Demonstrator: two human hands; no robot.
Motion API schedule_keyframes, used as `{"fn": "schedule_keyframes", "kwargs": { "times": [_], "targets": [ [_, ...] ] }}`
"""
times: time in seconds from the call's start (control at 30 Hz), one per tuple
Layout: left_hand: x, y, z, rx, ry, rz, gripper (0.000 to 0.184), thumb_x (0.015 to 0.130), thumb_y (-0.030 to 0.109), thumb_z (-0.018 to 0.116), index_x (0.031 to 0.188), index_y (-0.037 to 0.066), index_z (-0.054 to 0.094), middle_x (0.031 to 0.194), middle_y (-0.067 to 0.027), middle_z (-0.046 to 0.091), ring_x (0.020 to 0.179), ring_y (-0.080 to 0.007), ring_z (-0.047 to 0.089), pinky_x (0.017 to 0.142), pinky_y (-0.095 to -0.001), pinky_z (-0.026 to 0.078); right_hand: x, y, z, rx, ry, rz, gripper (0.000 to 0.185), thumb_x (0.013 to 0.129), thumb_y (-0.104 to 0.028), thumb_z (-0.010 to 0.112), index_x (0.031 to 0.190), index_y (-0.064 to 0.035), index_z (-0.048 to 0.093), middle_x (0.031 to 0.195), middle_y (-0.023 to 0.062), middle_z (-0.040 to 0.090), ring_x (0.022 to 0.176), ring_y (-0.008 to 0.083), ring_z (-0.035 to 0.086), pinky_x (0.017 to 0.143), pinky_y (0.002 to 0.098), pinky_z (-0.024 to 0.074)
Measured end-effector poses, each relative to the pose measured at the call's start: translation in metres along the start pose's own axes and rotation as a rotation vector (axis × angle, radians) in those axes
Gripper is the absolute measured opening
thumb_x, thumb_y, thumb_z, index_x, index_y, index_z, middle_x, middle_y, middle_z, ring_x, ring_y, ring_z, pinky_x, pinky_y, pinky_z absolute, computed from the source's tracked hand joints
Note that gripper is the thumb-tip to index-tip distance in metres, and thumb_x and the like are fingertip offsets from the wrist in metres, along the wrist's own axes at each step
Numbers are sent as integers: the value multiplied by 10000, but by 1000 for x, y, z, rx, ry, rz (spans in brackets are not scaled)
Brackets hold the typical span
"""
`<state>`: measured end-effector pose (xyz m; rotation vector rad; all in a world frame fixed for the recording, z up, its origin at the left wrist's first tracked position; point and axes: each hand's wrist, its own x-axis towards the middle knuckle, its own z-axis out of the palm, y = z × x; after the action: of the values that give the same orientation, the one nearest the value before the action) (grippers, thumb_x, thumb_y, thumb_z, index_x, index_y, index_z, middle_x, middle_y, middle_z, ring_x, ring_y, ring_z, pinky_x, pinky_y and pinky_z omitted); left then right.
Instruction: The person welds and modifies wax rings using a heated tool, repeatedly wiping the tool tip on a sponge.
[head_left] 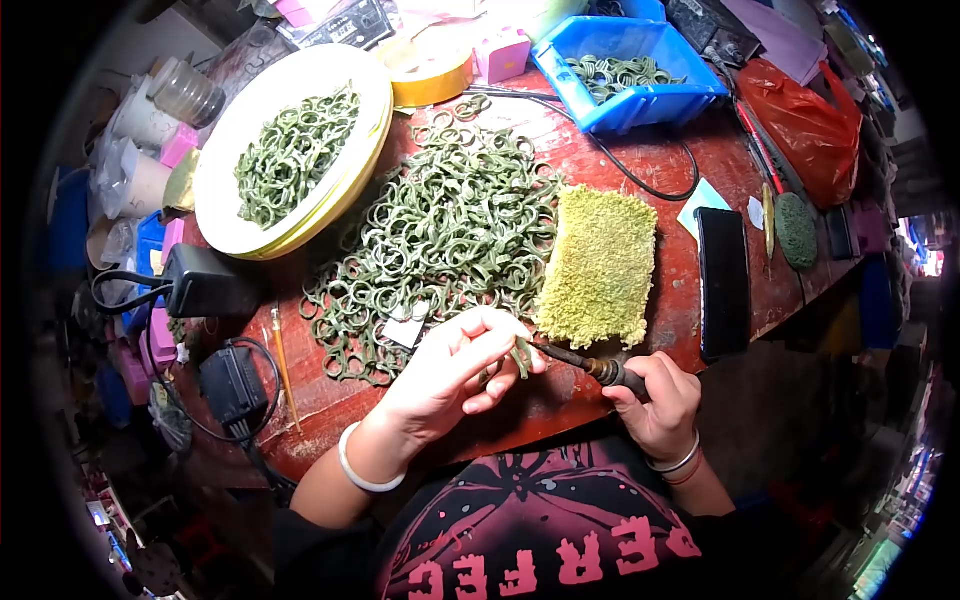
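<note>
My left hand (462, 368) pinches a small green ring (522, 358) between thumb and fingers, above the table's near edge. In my right hand (662, 405) is a dark-handled tool (603, 371) with a brass-coloured collar and a thin dark shaft. Its shaft points left and its tip is at the ring; whether it goes through or only touches the ring I cannot tell. Just beyond my hands lies a wide pile of similar green rings (440, 220). A yellow-green rough-textured pad (598, 265) sits right of the pile, close to the tool.
At the back left stands a pale round tray (215, 195) with more rings. A blue bin (625, 118) at the back holds rings too. A phone (724, 285) and a red plastic bag (805, 130) lie to the right. Black adapters (232, 385) with cables occupy the left side.
</note>
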<state>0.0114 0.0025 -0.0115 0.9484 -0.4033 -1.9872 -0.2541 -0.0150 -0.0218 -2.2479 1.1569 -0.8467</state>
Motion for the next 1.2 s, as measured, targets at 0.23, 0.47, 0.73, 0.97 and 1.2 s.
{"fn": "schedule_keyframes", "kwargs": {
  "times": [0.23, 0.47, 0.73, 0.97, 1.2],
  "targets": [
    [0, -1, -1, -7, -9, 10, 155, 1031, 209, 568, 1088, 65, 561, 946, -126, 699, 591, -51, 514, 420, -149, 346, 1, 0, 0, -7, -4, 0, 313, 848, -295, 798, 883, -31, 635, 710, 67, 591, 560, 242, 589, 505, 338, 454],
    [0, -2, -1, 3, -4, 8, 160, 1028, 209, 572, 1096, 64, 558, 942, -130, 699, 585, -47, 509, 421, -148, 345, 0, 1, 1, -8, -7, -3, 311, 846, -296, 801, 880, -33, 637, 704, 62, 589, 549, 236, 582, 496, 337, 447],
    [0, -2, -4, -29, -60, 14, 175, 1042, 196, 554, 1122, 45, 590, 971, -131, 688, 617, -67, 489, 455, -165, 356, 0, 1, 2, -10, -11, 3, 315, 843, -303, 802, 881, -34, 642, 701, 64, 587, 545, 238, 577, 493, 339, 443],
    [1, -3, -4, -7, -75, 25, 180, 1041, 198, 557, 1118, 39, 584, 971, -128, 684, 616, -66, 489, 456, -165, 359, -3, 2, -1, 13, -8, 14, 332, 849, -311, 797, 876, -31, 621, 706, 75, 576, 547, 250, 571, 497, 344, 439],
    [3, -5, -2, 40, -44, 59, 189, 1049, 218, 532, 1122, 47, 569, 955, -153, 672, 530, -46, 433, 408, -159, 321, -5, 10, -11, -212, 96, 86, 327, 862, -293, 789, 862, -30, 595, 694, 90, 537, 545, 280, 543, 488, 367, 415]
  ]
}}
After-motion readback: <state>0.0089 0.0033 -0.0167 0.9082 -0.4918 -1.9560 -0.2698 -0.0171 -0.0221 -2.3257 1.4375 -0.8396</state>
